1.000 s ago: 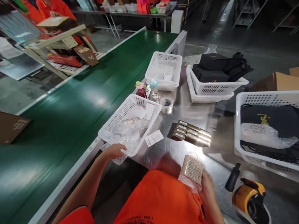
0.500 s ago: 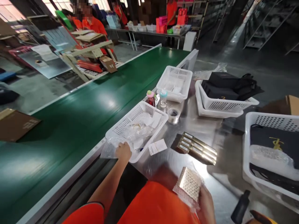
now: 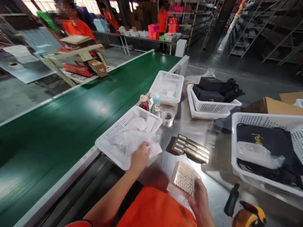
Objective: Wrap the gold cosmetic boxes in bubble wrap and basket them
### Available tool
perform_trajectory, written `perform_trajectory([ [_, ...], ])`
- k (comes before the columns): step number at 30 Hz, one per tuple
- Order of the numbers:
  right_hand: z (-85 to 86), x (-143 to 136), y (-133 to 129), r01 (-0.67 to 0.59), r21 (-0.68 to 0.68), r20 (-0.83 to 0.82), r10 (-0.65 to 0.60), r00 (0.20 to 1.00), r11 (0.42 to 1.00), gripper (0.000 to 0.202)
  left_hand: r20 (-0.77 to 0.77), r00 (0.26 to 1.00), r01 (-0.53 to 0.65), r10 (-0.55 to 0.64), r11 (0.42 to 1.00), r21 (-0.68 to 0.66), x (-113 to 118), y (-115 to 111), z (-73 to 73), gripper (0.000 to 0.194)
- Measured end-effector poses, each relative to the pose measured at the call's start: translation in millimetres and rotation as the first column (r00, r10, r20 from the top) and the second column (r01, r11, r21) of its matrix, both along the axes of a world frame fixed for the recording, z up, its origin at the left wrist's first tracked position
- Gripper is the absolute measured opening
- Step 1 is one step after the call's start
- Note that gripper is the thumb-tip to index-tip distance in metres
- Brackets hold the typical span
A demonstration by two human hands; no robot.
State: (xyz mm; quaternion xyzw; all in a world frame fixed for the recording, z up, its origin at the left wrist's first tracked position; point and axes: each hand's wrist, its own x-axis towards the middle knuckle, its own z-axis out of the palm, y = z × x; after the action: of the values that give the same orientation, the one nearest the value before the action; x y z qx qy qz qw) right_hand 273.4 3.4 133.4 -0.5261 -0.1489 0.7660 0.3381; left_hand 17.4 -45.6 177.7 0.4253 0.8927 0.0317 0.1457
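Observation:
My left hand (image 3: 139,157) is closed on a clear plastic bag (image 3: 129,141), which hangs over the near side of a white perforated basket (image 3: 104,142). More clear plastic and white paper lie inside that basket. In my right hand (image 3: 200,197) is a gold box wrapped in bubble wrap (image 3: 184,179), gripped at its right side just above the metal table. A white card (image 3: 156,149) shows partly beside the left hand. Beyond the wrapped box, several slim gold boxes (image 3: 190,148) lie side by side.
The green conveyor belt (image 3: 78,116) runs along my left. Tape (image 3: 167,118), a clear bottle (image 3: 156,102) and another white basket (image 3: 163,75) stand farther back. Baskets with black boxes (image 3: 210,112) and a black bag (image 3: 258,135) are right. A tape dispenser (image 3: 248,214) sits near right.
My left hand has moved right with the plastic bag, from the basket's near left corner towards the white card. My right hand still holds the wrapped box. The view has shifted slightly right.

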Motion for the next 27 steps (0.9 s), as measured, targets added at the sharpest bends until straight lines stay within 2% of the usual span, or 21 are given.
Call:
perform_trajectory([
  [2,12.6,-1.3,5.0,0.023,-0.113,-0.046,-0.028,0.999,0.993,0.035,0.123,0.974,0.197,-0.19,0.979,-0.053,37.7,16.1,-19.2,0.027],
  [4,21.8,0.7,6.3,0.007,-0.108,-0.088,-0.016,0.996,0.994,0.042,0.223,0.937,0.299,-0.269,0.948,-0.112,65.2,23.7,-41.2,0.026],
  [6,27.2,4.4,2.7,-0.052,-0.031,-0.104,0.048,0.993,0.998,0.045,0.272,0.919,0.329,-0.284,0.934,-0.139,80.0,24.6,-58.7,0.027],
  [8,28.5,7.6,-5.2,-0.125,0.038,-0.089,0.128,0.988,0.991,0.046,0.29,0.914,0.336,-0.285,0.931,-0.143,84.5,22.5,-68.0,0.028],
  [11,22.7,7.8,-19.2,-0.186,0.053,-0.082,0.19,0.978,0.981,0.043,0.308,0.908,0.337,-0.284,0.932,-0.134,83.4,19.7,-69.4,0.029],
  [14,7.7,4.8,-28.1,-0.237,0.085,-0.08,0.244,0.967,0.968,0.045,0.339,0.887,0.364,-0.312,0.926,-0.1,82.3,17.8,-67.5,0.027],
  [15,1.3,4.2,-29.2,-0.258,0.126,-0.024,0.263,0.964,0.958,0.046,0.351,0.876,0.381,-0.331,0.921,-0.082,82.2,16.8,-67.5,0.025],
  [17,-11.5,4.9,-28.5,-0.303,0.214,0.189,0.265,0.946,0.929,0.043,0.37,0.852,0.417,-0.37,0.908,-0.052,82.1,14.1,-67.8,0.022],
  [19,-22.0,7.5,-25.3,-0.343,0.255,0.403,0.223,0.888,0.904,0.035,0.371,0.839,0.439,-0.399,0.898,-0.027,81.9,10.7,-67.8,0.021],
  [20,-25.5,9.0,-23.4,-0.345,0.257,0.458,0.201,0.866,0.903,0.033,0.362,0.84,0.439,-0.404,0.898,-0.017,81.8,9.2,-67.3,0.021],
  [22,-28.8,11.1,-19.5,-0.313,0.235,0.416,0.196,0.888,0.92,0.036,0.343,0.854,0.417,-0.392,0.909,0.0,81.8,7.5,-65.4,0.024],
  [24,-27.5,11.2,-16.5,-0.305,0.179,0.225,0.263,0.938,0.935,0.04,0.335,0.865,0.388,-0.372,0.921,0.021,82.1,7.7,-62.6,0.029],
  [26,-24.1,9.5,-14.5,-0.335,0.12,0.051,0.331,0.942,0.935,0.039,0.345,0.861,0.386,-0.375,0.922,0.037,81.8,8.7,-59.4,0.031],
  [27,-22.6,8.5,-13.9,-0.348,0.101,0.016,0.348,0.937,0.932,0.038,0.349,0.853,0.396,-0.387,0.917,0.048,81.2,8.9,-57.7,0.031],
])
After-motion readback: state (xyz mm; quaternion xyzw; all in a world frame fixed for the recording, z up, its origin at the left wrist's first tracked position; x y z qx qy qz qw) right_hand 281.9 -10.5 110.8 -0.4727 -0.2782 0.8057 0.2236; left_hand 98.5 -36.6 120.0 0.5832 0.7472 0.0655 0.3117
